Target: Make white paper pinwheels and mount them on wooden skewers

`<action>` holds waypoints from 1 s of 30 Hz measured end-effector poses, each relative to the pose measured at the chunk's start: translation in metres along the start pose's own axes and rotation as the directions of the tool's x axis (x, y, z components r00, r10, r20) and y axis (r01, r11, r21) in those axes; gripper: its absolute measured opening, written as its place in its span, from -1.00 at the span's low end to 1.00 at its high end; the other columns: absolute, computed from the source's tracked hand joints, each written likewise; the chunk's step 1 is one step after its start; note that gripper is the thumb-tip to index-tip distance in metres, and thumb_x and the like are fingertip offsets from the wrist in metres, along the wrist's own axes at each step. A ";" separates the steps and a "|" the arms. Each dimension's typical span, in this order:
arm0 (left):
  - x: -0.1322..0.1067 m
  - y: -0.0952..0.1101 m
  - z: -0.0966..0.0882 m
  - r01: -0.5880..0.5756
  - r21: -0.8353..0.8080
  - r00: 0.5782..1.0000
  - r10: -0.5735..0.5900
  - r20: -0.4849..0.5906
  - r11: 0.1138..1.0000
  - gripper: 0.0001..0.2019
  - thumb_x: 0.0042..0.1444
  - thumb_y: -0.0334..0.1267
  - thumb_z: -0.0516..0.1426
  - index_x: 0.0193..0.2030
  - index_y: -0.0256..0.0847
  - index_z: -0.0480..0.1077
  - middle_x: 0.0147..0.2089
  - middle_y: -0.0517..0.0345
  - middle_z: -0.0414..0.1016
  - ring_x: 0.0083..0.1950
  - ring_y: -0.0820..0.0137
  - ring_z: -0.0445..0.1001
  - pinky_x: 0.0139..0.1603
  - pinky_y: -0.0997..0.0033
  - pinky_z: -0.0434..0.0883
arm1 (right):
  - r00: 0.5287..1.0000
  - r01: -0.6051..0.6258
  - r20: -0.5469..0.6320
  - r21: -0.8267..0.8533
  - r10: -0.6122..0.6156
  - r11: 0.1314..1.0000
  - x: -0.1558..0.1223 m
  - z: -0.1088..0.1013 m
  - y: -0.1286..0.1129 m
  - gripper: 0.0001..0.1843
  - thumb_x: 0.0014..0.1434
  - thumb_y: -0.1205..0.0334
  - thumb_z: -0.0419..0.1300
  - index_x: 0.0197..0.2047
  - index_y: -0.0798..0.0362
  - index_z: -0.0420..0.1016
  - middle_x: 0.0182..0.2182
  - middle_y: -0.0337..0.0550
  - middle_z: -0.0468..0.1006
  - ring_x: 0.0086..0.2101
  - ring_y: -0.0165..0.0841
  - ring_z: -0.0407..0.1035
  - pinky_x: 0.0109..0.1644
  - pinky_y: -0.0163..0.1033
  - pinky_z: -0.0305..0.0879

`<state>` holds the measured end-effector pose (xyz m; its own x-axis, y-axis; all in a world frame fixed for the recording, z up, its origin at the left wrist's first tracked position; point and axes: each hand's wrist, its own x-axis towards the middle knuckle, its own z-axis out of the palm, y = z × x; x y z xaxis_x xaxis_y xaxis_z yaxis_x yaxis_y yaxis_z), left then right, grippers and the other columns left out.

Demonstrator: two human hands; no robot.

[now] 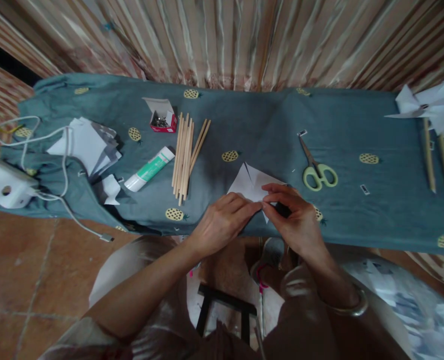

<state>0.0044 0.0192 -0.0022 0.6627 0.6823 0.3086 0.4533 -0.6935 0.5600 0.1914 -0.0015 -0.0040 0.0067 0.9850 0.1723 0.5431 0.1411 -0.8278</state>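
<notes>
The white paper (252, 181) lies on the tabletop (259, 122), its slit (248, 173) running from the far corner inward. Your left hand (225, 217) and right hand (299, 217) are equally close, fingertips meeting over its near part; whether the bent fingers grip it, I cannot tell.

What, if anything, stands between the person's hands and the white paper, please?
Nothing visible does: the left hand and the right hand both touch the white paper. The scissors lie to its right, out of the way.
</notes>
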 end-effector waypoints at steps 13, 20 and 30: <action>-0.001 -0.006 0.005 -0.003 -0.016 0.999 0.002 -0.053 1.000 -0.79 0.27 -0.39 0.04 0.00 -0.29 0.40 -0.16 0.01 0.51 -0.09 0.35 0.43 -0.07 0.28 0.49 | 0.998 0.010 -0.053 -0.112 -0.016 0.994 -0.001 0.006 -0.005 -0.93 0.14 0.34 0.21 -0.32 -0.03 0.48 -0.15 -0.10 0.56 -0.09 -0.20 0.44 0.06 0.05 0.33; -0.001 -0.006 0.005 -0.003 -0.014 0.998 0.002 -0.066 1.000 -0.79 0.27 -0.38 0.04 0.00 -0.29 0.40 -0.18 0.03 0.50 -0.10 0.36 0.43 -0.09 0.31 0.49 | 0.999 0.019 -0.047 -0.106 -0.024 0.994 -0.001 0.005 -0.004 -0.93 0.15 0.32 0.19 -0.30 -0.03 0.49 -0.13 -0.08 0.55 -0.06 -0.18 0.44 0.08 0.06 0.31; 0.000 -0.006 0.005 0.009 -0.009 0.998 -0.010 -0.063 1.000 -0.80 0.28 -0.38 0.04 -0.02 -0.28 0.41 -0.18 0.03 0.49 -0.10 0.36 0.43 -0.08 0.31 0.49 | 0.998 0.020 -0.049 -0.121 -0.026 0.992 -0.002 0.006 -0.005 -0.93 0.15 0.34 0.19 -0.31 -0.02 0.49 -0.13 -0.08 0.56 -0.07 -0.19 0.43 0.08 0.05 0.32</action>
<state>0.0049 0.0219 -0.0094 0.6190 0.7025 0.3512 0.4539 -0.6849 0.5699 0.1837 -0.0034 -0.0031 0.0338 0.9750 0.2197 0.6410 0.1475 -0.7532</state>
